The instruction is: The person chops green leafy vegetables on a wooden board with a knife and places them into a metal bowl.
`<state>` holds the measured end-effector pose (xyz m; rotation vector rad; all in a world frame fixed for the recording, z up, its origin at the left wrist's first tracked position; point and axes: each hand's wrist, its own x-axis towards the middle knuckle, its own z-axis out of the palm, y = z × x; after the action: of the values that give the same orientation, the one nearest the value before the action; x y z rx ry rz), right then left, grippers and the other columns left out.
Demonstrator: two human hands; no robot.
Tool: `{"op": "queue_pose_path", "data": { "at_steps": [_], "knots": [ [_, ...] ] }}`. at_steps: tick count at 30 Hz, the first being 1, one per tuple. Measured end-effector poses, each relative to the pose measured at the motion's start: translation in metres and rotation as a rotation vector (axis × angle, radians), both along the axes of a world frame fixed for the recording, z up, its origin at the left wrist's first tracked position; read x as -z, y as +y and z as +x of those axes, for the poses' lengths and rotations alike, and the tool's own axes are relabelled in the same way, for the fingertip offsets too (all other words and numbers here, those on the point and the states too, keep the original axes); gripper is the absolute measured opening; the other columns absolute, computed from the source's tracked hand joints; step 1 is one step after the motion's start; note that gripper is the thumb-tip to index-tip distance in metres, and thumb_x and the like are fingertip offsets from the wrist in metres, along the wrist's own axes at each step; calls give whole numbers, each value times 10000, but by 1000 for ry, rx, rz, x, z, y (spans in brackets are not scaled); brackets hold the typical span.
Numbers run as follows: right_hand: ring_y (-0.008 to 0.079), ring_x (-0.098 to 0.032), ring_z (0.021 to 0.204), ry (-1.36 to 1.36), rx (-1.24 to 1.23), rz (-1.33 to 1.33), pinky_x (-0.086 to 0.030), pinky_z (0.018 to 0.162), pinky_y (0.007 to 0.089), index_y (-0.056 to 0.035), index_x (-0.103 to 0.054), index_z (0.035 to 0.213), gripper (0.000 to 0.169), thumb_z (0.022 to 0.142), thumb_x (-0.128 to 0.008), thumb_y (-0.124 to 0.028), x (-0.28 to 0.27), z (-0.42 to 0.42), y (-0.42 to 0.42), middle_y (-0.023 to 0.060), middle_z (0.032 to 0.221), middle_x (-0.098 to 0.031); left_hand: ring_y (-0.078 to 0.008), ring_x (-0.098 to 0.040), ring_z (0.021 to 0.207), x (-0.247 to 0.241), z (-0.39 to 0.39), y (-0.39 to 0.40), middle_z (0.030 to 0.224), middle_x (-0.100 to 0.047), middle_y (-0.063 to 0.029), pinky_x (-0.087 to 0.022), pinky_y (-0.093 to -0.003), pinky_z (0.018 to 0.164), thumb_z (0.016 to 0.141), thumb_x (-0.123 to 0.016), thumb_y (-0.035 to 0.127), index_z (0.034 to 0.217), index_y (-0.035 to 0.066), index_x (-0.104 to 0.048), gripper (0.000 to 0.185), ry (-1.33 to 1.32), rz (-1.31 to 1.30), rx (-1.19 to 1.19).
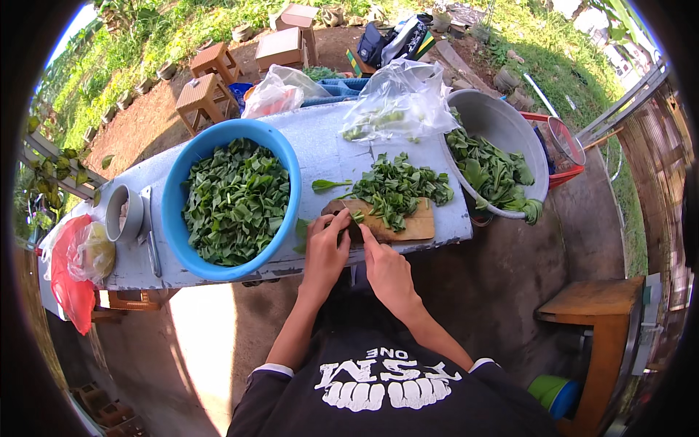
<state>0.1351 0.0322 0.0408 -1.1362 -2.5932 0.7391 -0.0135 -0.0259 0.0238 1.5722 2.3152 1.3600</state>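
My right hand grips a knife, its index finger stretched along the blade, with most of the knife hidden by my hands. Beside the blade, my left hand pinches a bunch of leafy greens against the left end of a wooden cutting board. Cut greens are heaped on the board and spill past its far edge onto the table. One loose leaf lies to the left of that heap. A blue plastic basin, left of my hands, holds many chopped greens.
At the right table edge, a large grey basin leans with whole greens. A clear plastic bag lies at the back. Leftward are a grey bowl, a metal utensil and a red plastic bag. A wooden bench stands right.
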Motion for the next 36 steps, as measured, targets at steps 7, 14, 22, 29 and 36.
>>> {"op": "queue_pose_path", "data": {
  "at_steps": [7,14,22,29,36],
  "knots": [
    [466,-725,817,57,109,-22,-582,733,583,-147,-534,1540,450,1096,-518,-215,-2,14,25,240,931,-731,-342,-692,1035,-1,8,5,1003,-752,-157,-547,-446,917,906,-719,-59,1433,75,-624,552,-153,30,-14],
    [463,-723,817,133,-7,-112,-582,741,572,-138,-529,1542,450,1100,-512,-219,-15,14,8,223,927,-727,-333,-707,989,-2,-2,12,988,-752,-139,-547,-445,907,873,-760,-59,1463,60,-600,623,-209,-47,-3],
    [452,-721,831,3,27,-126,-574,741,571,-150,-499,1564,504,1063,-557,-140,-18,7,-11,219,934,-731,-327,-706,1059,12,8,2,1074,-773,-142,-550,-435,940,905,-744,-33,1476,56,-588,599,-248,34,-60],
    [441,-724,792,-16,27,5,-577,704,568,-153,-517,1553,479,1075,-553,-168,2,-4,-6,219,896,-725,-333,-700,1081,0,3,0,1091,-774,-146,-548,-450,942,932,-708,-22,1478,75,-597,566,-34,12,26],
    [440,-734,786,-16,65,48,-594,708,567,-162,-538,1542,456,1089,-541,-215,0,7,20,209,879,-719,-347,-706,1052,0,5,0,1122,-749,-153,-565,-442,896,924,-685,-71,1497,89,-584,603,-130,34,41]
  ]
}}
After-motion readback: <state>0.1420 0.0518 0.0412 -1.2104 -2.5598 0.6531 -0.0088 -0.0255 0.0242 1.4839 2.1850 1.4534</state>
